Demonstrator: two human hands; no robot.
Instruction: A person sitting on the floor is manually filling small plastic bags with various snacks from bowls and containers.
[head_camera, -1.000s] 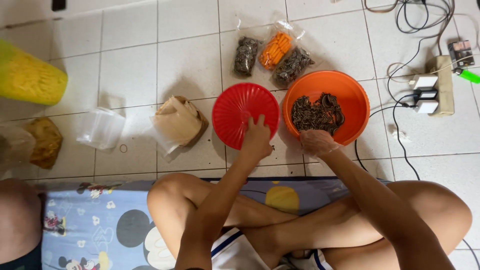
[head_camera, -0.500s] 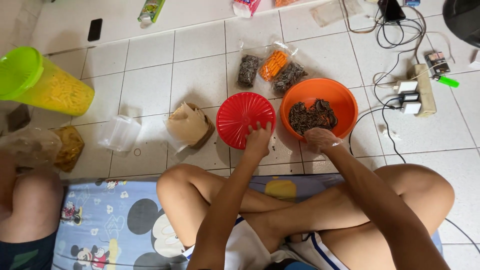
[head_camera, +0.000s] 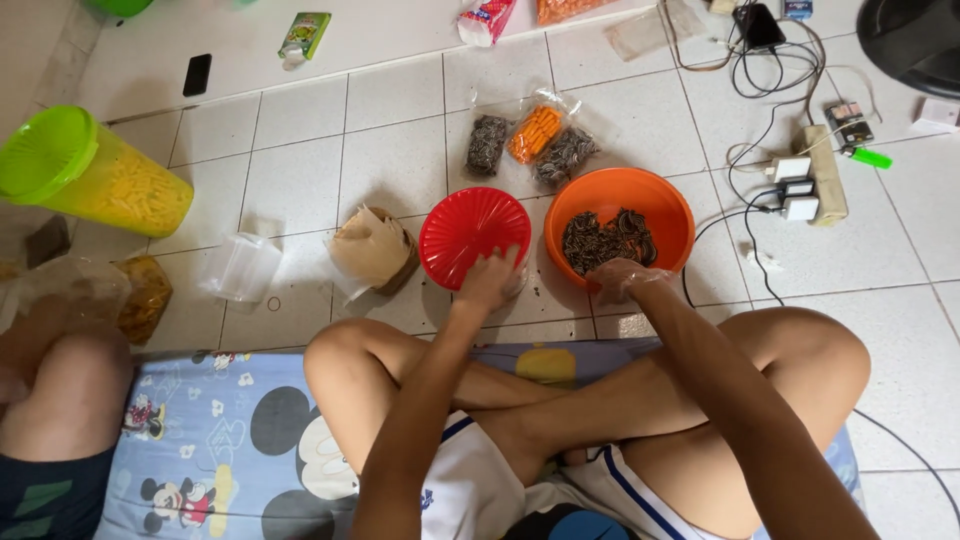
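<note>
My left hand (head_camera: 487, 280) lies on the near rim of a red ribbed lid (head_camera: 465, 228) on the tiled floor, fingers curled over its edge; a bit of clear plastic shows beside them. My right hand (head_camera: 620, 278), in a clear plastic glove, is bunched at the near rim of an orange bowl (head_camera: 660, 205). The bowl holds dark striped snacks (head_camera: 605, 238). Whether the gloved fingers hold any is hidden. I sit cross-legged on a printed blue mat (head_camera: 200, 430).
Three small filled snack bags (head_camera: 530, 145) lie beyond the lid. A paper-lined basket (head_camera: 372, 250) and clear plastic bags (head_camera: 238, 266) sit left of it, a green-lidded jar of yellow snacks (head_camera: 95, 180) farther left. A power strip with cables (head_camera: 815, 175) lies right. Another person's knee (head_camera: 60, 390) is at left.
My left hand slid from the middle of the red lid back to its near rim. The gloved right hand stayed at the bowl's near rim. The view tilted, showing more floor beyond.
</note>
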